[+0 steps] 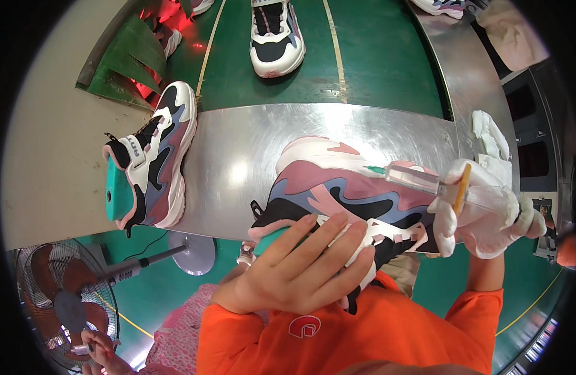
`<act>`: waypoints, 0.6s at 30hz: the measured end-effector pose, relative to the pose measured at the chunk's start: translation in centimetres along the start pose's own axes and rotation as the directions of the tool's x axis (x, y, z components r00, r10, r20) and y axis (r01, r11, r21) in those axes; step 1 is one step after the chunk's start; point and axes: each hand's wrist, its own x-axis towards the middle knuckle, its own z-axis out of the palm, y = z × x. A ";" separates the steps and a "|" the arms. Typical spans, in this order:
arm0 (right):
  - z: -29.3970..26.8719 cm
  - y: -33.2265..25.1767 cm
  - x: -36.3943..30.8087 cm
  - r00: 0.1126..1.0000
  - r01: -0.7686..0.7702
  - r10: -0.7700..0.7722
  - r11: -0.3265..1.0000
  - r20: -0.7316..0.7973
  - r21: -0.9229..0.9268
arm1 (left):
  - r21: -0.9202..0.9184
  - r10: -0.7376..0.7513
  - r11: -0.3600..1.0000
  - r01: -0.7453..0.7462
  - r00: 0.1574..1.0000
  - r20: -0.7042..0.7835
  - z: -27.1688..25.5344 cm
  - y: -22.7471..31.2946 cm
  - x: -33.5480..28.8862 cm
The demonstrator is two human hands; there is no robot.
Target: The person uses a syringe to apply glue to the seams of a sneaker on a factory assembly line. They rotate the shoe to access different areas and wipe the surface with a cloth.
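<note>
A sneaker [351, 195] in white, mauve, blue and black lies on its side at the near edge of the steel work surface, its sole turned away from me. Bare, my left hand [303, 265] is closed over its upper near the collar, where a bit of teal shows inside. In a white glove, my right hand [481, 215] grips a clear syringe [414, 179] with an orange flange. The syringe's teal tip points left, close over the mauve side panel by the sole; whether it touches I cannot tell.
Another sneaker [158, 164] with a teal insert stands at the left. One more sneaker [276, 47] sits on the green conveyor belt [388, 62]. Green flaps [131, 62] hang at the back left. A fan [68, 306] and a person in pink [185, 322] are at lower left; white cloth [490, 134] lies right.
</note>
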 end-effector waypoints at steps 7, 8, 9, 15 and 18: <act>0.0 0.8 2.1 0.996 -0.044 0.043 0.999 0.072 0.020 | -0.027 -0.014 1.000 0.014 1.000 0.006 0.2 -0.1 0.0; 0.0 0.9 2.4 0.995 -0.051 0.049 0.998 0.082 0.022 | -0.024 -0.019 1.000 0.019 1.000 0.004 0.3 -0.1 0.1; 0.1 1.1 2.6 0.994 -0.060 0.058 0.998 0.094 0.025 | -0.022 -0.024 0.999 0.024 1.000 0.002 0.3 -0.1 0.1; 0.3 1.4 3.6 0.988 -0.100 0.097 0.995 0.124 0.022 | -0.031 -0.008 0.999 0.008 1.000 -0.004 0.3 -0.2 0.2; -0.2 1.8 3.7 0.984 -0.084 0.077 0.996 0.159 0.037 | -0.024 0.008 1.000 -0.009 1.000 -0.008 0.3 -0.3 0.2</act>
